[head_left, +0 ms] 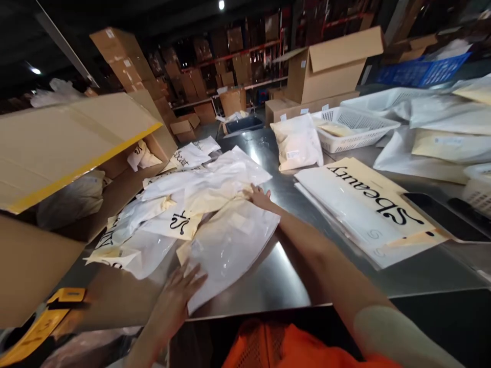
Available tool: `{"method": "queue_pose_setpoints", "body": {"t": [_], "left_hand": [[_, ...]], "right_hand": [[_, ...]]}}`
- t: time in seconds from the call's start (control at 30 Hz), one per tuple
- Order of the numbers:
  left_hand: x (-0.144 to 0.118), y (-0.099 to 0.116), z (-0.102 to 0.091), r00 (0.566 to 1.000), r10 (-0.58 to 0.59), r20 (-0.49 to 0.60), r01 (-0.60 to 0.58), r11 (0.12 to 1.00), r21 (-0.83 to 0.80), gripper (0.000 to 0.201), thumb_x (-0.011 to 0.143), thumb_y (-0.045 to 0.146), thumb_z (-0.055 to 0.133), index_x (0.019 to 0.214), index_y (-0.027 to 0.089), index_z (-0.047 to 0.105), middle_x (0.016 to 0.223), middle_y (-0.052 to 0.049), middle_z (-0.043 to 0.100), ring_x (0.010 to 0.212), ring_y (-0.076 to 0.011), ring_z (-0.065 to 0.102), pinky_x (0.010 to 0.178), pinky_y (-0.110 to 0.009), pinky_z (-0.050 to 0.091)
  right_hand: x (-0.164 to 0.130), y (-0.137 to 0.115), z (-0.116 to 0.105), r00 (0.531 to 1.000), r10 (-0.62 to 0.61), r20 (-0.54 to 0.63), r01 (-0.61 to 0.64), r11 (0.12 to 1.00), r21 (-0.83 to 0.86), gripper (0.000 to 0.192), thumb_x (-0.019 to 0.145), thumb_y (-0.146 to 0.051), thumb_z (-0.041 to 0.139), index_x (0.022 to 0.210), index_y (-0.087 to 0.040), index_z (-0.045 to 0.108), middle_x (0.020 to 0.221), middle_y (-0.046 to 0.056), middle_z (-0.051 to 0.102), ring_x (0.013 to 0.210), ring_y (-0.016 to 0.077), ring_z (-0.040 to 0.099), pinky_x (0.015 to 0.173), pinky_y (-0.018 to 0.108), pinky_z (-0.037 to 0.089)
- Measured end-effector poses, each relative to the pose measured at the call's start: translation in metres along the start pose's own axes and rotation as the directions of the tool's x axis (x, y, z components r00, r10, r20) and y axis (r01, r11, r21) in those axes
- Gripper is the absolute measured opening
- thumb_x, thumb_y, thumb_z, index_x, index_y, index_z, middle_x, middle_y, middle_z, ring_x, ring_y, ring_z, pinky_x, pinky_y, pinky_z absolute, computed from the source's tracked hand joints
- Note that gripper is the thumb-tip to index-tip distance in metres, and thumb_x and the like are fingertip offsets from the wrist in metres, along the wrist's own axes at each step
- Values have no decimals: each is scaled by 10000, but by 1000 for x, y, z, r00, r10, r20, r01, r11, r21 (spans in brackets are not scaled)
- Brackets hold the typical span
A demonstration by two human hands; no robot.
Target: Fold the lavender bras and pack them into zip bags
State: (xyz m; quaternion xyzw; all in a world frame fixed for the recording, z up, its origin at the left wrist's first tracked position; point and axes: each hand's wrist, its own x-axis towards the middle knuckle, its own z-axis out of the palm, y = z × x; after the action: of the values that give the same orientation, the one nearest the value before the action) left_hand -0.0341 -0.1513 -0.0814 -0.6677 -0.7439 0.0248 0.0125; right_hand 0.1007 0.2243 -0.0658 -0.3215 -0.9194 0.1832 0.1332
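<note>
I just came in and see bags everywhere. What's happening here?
A person is handling a clear plastic bag on a shiny metal table. Their left hand lies flat on its near corner, and their right hand touches its far edge. More bags are piled behind it, and a neat stack of printed bags sits to the right.

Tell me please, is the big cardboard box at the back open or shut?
Open: the cardboard box has its top flap raised, showing the inside.

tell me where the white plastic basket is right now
In the head view, the white plastic basket sits far right on the metal table, behind the stack of Beauty bags.
</note>
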Motion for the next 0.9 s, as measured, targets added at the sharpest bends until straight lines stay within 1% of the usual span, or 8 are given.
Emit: {"method": "queue_pose_setpoints", "body": {"t": [0.13, 0.27, 0.33, 0.4, 0.47, 0.5, 0.73, 0.9], "left_hand": [[-42, -2, 13, 955, -279, -103, 273, 960, -62, 707, 689, 16, 449, 1336, 265, 590, 1475, -73, 503, 1445, -349, 320, 1118, -545, 399], [-43, 48, 11, 869, -470, -153, 325, 776, -540, 272, 869, 311, 496, 1095, 327, 646, 1134, -76, 680, 1125, -298, 607, 979, -494, 500], [-20, 89, 9, 904, -417, 92, 302, 473, -828, 202, 881, 460, 513, 889, 308, 646, 859, -47, 668, 824, -238, 635, 746, -396, 547], [16, 133, 8, 923, -152, 352, 351, -35, -936, 331, 823, 572, 571, 764, 249, 610, 662, -20, 588, 635, -176, 567, 582, -298, 485], [56, 171, 9, 832, 31, 554, 492, -504, -710, 456, 748, 656, 630, 736, 204, 568, 569, 12, 515, 493, -112, 463, 440, -217, 337], [75, 186, 11, 786, 94, 611, 523, -626, -578, 510, 656, 668, 713, 726, 190, 551, 543, 24, 499, 454, -94, 432, 403, -198, 267], [121, 234, 16, 763, -46, 645, 373, -784, -497, 540, 576, 621, 779, 673, 176, 489, 489, 61, 461, 408, -40, 349, 383, -163, 152], [85, 203, 12, 705, -224, 673, 250, -809, -531, 509, 478, 529, 840, 593, 162, 507, 432, 74, 424, 379, -28, 320, 365, -161, 176]], "right_hand": [[-8, 33, -8, 981, 135, 143, -152, 982, 113, 407, 1004, -355, 446, 1329, -127, 533, 1415, 169, 478, 1311, 283, 442, 1076, 456, 372], [-72, 63, -18, 866, 253, 431, -361, 913, 190, 604, 975, -563, 347, 819, -79, 674, 828, 175, 665, 795, 263, 647, 776, 397, 493], [-108, 63, -19, 819, 215, 533, -410, 869, 278, 563, 932, -593, 396, 708, -127, 619, 693, 101, 625, 600, 183, 587, 637, 329, 482], [-137, 56, -15, 821, 162, 547, -421, 819, 390, 506, 900, -603, 419, 698, -161, 557, 679, 45, 589, 554, 130, 525, 578, 275, 454], [-158, 46, -8, 845, 132, 518, -417, 770, 483, 498, 861, -642, 444, 691, -179, 505, 663, 10, 541, 554, 110, 487, 560, 252, 435], [-168, 41, -5, 857, 129, 498, -414, 749, 518, 503, 847, -658, 450, 687, -182, 490, 655, 1, 522, 552, 106, 475, 556, 250, 426], [-221, 8, 13, 892, 181, 414, -426, 641, 639, 476, 858, -611, 422, 665, -182, 499, 604, 3, 500, 548, 112, 445, 535, 257, 369], [-233, 4, 5, 864, 297, 406, -500, 415, 760, 464, 772, -619, 534, 614, -191, 445, 563, -18, 454, 493, 92, 416, 493, 247, 339]]}}
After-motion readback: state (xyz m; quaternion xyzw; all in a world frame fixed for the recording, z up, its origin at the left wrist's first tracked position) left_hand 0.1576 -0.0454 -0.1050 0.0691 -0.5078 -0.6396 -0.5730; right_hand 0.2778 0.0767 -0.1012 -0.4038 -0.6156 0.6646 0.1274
